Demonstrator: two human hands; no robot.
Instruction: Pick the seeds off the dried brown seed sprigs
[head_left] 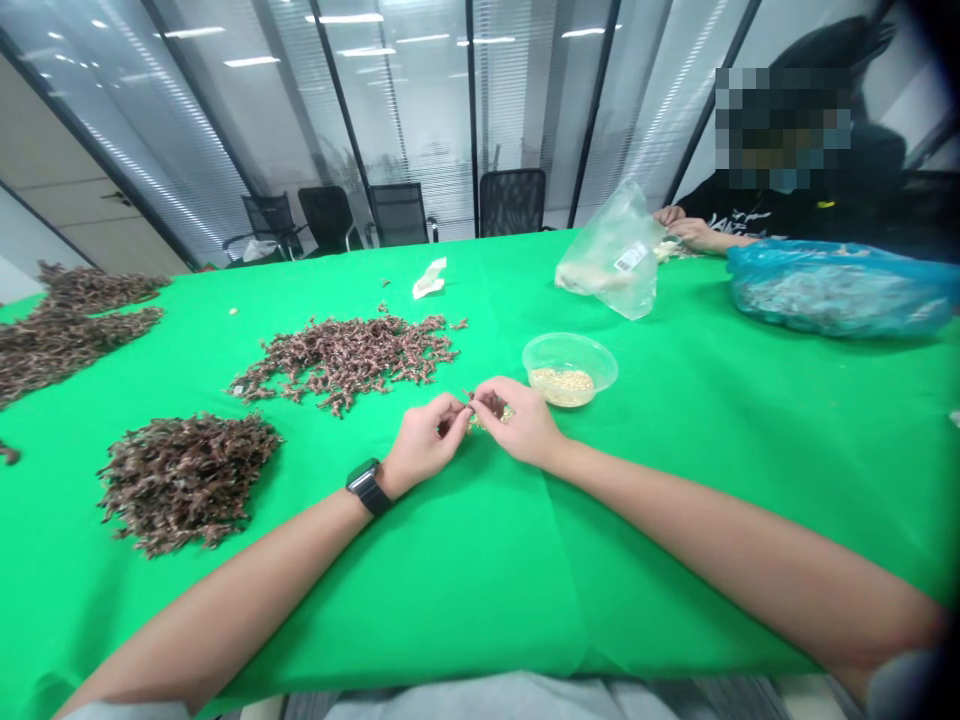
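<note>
My left hand (425, 440), with a dark watch (369, 486) on its wrist, and my right hand (517, 422) meet over the table. Both are closed in a pinch, fingertips touching around a small brown dried plant piece (469, 396), mostly covered by the fingers. Below them lies a little heap of pale yellowish seed-like bits (480, 424), partly hidden. A clear plastic bowl (570, 350) stands just beyond my right hand, with similar pale bits in its bottom. A loose pile of brown dried pieces (352, 360) spreads beyond my left hand, and a denser heap (187, 480) lies to its left.
A green cloth (465, 580) covers the table. More brown heaps (75, 340) lie at the far left. A crumpled paper scrap (430, 279), a clear plastic bag (611, 255) and a full blue bag (832, 290) lie farther back. Another person's hands (694, 232) work at the far right.
</note>
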